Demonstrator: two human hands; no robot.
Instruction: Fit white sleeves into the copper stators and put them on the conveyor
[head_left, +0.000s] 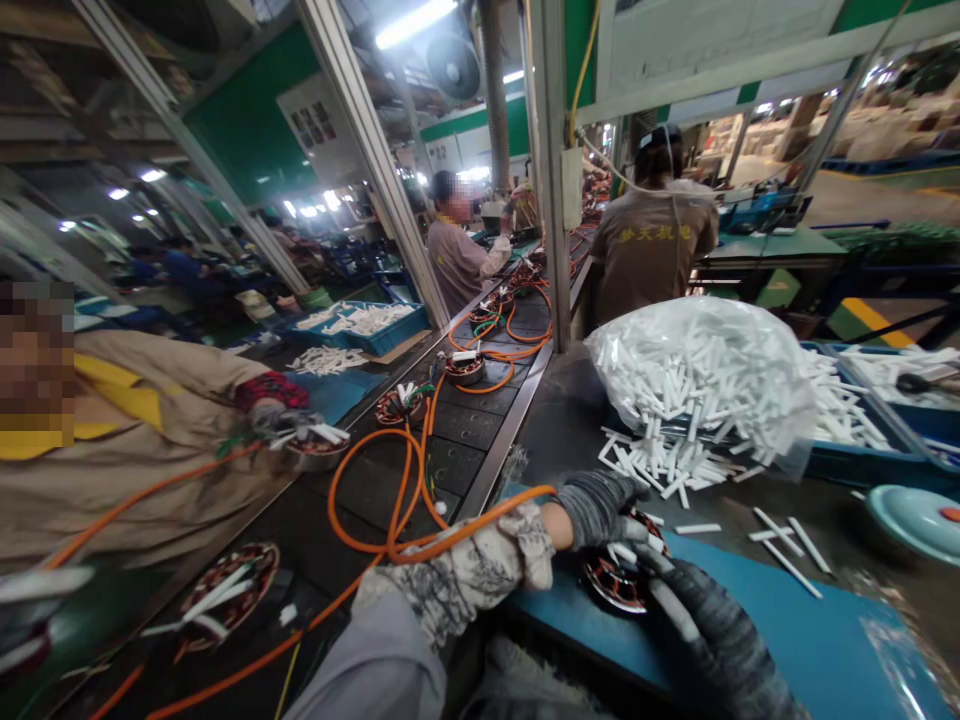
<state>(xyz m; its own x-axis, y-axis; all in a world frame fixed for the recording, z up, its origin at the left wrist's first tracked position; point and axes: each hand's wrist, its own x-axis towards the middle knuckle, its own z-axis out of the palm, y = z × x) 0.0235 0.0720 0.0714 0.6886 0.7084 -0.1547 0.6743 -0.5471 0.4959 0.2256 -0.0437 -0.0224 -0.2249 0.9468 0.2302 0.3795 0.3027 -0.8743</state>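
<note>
Both hands wear grey gloves and meet at a round motor stator [616, 582] with copper windings, on a blue mat [757, 590]. My left hand [604, 508] reaches over the stator's far side, its fingers curled round it. My right hand [712, 610] is at the near right side, fingers bent, with a white sleeve [675, 610] between them. Another short white piece lies across the top of the stator. An orange cable [480, 522] runs over my left forearm. Loose white tubes [795, 562] lie on the bench beyond the mat.
A plastic bag [697, 370] of white tubes rests by blue trays [892, 452]. At right is a pale blue lid [919, 520]. Left, a conveyor [457, 460] carries stators and orange cables; a co-worker [172, 430] handles another stator across it. A metal post [553, 180] stands ahead.
</note>
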